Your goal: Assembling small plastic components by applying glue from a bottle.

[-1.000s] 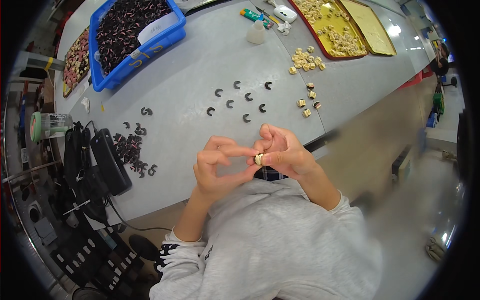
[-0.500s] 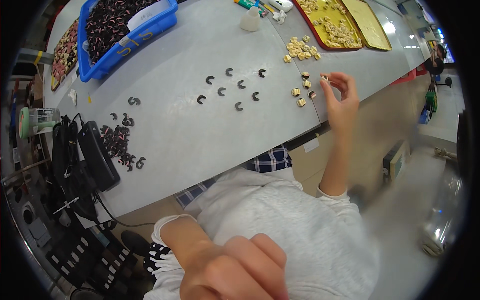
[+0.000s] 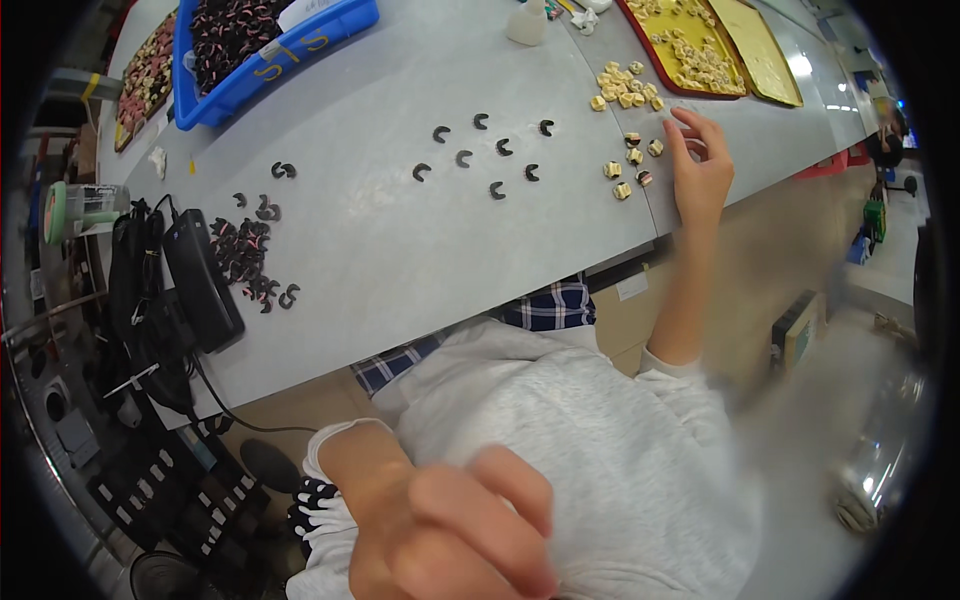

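Note:
Beside a small group of cream blocks with dark undersides (image 3: 634, 157), my right hand (image 3: 703, 165) is open, its thumb and fingers apart with nothing between them. My left hand (image 3: 455, 530) is raised close to the camera in front of the grey sweatshirt. Its fingers are curled closed and somewhat blurred, and whatever they may hold is hidden. Several black C-shaped pieces (image 3: 503, 147) lie spaced apart in the middle of the table. Just beyond the small group sits a loose pile of cream blocks (image 3: 625, 88).
At the far left, a blue bin (image 3: 275, 68) holds many dark curved pieces. A heap of similar pieces (image 3: 240, 248) lies near a black device (image 3: 202, 280) with cables. A red-rimmed yellow tray (image 3: 690, 50) of cream blocks and a white squeeze bottle (image 3: 526, 24) stand at the back.
My right hand has let go of a small cream block, which now rests with the others, and its fingers have opened. My left hand stays curled near the camera. The whole view has shifted slightly.

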The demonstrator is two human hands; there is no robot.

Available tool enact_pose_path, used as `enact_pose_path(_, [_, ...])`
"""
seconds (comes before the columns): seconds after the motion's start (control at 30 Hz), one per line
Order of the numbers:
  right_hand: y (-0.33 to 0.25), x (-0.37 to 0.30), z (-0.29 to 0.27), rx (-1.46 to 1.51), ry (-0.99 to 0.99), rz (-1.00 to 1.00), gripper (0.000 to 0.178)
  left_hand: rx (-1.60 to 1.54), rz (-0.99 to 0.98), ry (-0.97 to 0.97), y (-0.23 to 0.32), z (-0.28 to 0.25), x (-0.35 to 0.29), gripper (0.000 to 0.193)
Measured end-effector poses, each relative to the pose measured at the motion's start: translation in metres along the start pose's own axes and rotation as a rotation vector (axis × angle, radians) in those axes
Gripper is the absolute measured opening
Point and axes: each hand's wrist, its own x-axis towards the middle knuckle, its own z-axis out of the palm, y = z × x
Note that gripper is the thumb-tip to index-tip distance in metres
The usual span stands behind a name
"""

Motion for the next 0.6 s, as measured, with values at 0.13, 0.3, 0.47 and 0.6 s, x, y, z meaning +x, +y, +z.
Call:
enact_pose_path(0.13, [0.008, 0.014, -0.001, -0.128, 0.041, -0.078, 0.025, 0.832, 0.134, -0.071, -0.027, -0.054, 0.009, 0.031])
enact_pose_path(0.3, [0.016, 0.018, 0.002, -0.166, -0.018, -0.061, 0.025, 1.42, -0.356, -0.165, -0.063, -0.129, 0.019, 0.032])
enact_pose_path(0.47, [0.015, 0.019, 0.005, -0.078, -0.026, -0.053, 0.023, 1.368, -0.485, -0.165, -0.082, -0.145, 0.014, 0.031])
enact_pose_path(0.6, [0.0, 0.018, 0.005, -0.162, 0.034, -0.167, 0.022, 1.283, -0.526, -0.105, -0.088, -0.145, 0.015, 0.028])
